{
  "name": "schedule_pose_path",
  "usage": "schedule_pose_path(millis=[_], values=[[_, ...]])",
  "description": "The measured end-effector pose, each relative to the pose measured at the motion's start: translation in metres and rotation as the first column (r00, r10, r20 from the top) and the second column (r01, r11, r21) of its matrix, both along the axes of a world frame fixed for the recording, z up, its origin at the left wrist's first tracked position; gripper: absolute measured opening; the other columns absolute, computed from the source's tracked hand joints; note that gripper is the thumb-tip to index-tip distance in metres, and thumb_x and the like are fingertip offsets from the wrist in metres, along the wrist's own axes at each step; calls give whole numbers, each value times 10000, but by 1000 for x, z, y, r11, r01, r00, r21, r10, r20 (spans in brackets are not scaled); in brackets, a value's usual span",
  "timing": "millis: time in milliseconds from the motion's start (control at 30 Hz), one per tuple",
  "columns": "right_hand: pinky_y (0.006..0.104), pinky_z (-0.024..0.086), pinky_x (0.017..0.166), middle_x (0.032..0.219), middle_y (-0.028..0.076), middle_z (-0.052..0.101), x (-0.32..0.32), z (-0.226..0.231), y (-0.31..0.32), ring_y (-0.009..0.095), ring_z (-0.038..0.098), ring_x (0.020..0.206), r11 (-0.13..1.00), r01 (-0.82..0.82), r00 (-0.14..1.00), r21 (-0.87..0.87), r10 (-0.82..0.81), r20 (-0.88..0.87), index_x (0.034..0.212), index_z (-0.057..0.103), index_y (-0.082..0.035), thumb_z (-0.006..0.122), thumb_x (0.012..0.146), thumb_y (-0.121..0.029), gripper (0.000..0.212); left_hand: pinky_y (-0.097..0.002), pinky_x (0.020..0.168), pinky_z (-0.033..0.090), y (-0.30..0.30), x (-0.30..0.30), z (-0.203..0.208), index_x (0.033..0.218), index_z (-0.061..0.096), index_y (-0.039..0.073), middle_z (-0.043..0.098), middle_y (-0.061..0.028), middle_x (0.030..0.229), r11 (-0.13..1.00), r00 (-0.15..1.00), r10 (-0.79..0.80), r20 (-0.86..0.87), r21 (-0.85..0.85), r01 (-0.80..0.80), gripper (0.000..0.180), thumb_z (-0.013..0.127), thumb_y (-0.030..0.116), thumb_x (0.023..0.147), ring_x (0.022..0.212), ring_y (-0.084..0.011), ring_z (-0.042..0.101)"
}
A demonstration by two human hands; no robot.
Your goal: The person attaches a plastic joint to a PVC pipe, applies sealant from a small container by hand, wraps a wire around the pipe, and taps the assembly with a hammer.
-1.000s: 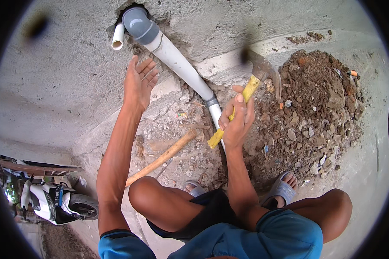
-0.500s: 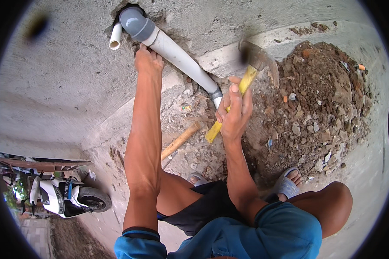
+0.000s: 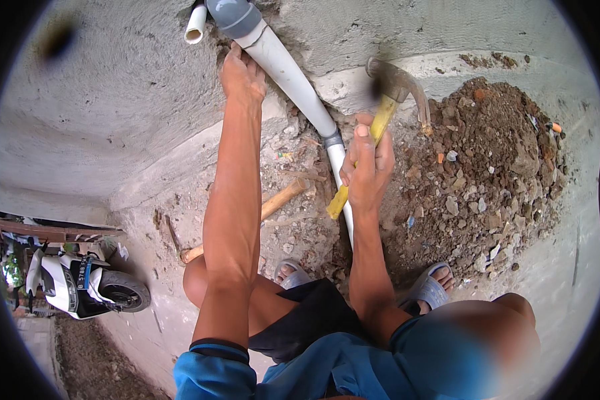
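Note:
My right hand [image 3: 369, 163] grips the yellow handle of a claw hammer [image 3: 382, 123], whose metal head is raised in front of the wall. A white PVC pipe [image 3: 293, 83] slants down from a grey elbow fitting [image 3: 235, 17] at the wall. Lower down, a grey coupling [image 3: 332, 139] joins it to a thinner white pipe [image 3: 338, 163], partly hidden behind my right hand. My left hand [image 3: 243, 77] reaches up against the broken wall just below the elbow, beside the pipe. Its fingers are bent close together, and anything between them is hidden.
A short, open-ended white pipe [image 3: 195, 25] sticks out left of the elbow. A heap of soil and rubble [image 3: 493, 173] lies to the right. A wooden handle [image 3: 283, 199] lies on the ground behind my left forearm. A white motorbike [image 3: 87, 283] stands far left.
The view has shifted, so the wall and elbow sit higher in the picture. My left hand stays by the pipe, and my right hand still holds the hammer raised.

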State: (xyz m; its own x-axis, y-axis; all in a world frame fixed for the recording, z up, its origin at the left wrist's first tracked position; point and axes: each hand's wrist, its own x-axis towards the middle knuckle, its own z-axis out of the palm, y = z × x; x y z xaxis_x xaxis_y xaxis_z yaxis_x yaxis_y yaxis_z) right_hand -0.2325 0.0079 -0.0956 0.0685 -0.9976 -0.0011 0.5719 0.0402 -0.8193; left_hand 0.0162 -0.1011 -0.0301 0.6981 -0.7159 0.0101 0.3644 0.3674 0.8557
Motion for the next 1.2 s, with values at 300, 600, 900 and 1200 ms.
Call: schedule_pose_path(millis=[300,600,900,1200], values=[[369,492,656,753,98,646,-16,-32,-11,193,596,674,983,-34,710,-180,-103,-697,1184,630,7,598,1017,-291,343,-343,877,547,-9,-24,-15,1197,608,-5,681,-85,1104,939,981,150,-123,-294,-181,281,560,229,1050,962,-188,670],[522,523,647,778,215,696,-30,-13,-49,413,699,707,835,-550,-255,28,-135,-957,1179,607,-46,564,999,-325,335,-289,819,492,-15,-38,-21,1077,627,24,670,-54,998,917,962,202,-185,-310,-252,300,541,312,1069,902,-130,621],[543,559,762,870,165,726,-103,-9,-10,401,719,836,268,-492,-869,828,-98,-485,1079,624,-109,590,956,-409,326,-324,812,488,-15,-54,-8,1031,635,-39,665,-127,978,859,880,428,-205,-212,-467,355,513,292,1076,891,-163,610],[546,542,898,1212,169,689,-266,-138,0,383,664,1114,186,-208,-978,960,-18,-208,1377,581,-209,629,910,-327,484,-377,834,465,-30,-69,-20,965,537,-73,506,-185,1030,807,818,557,-146,-138,-574,370,476,271,1087,963,-239,527]])
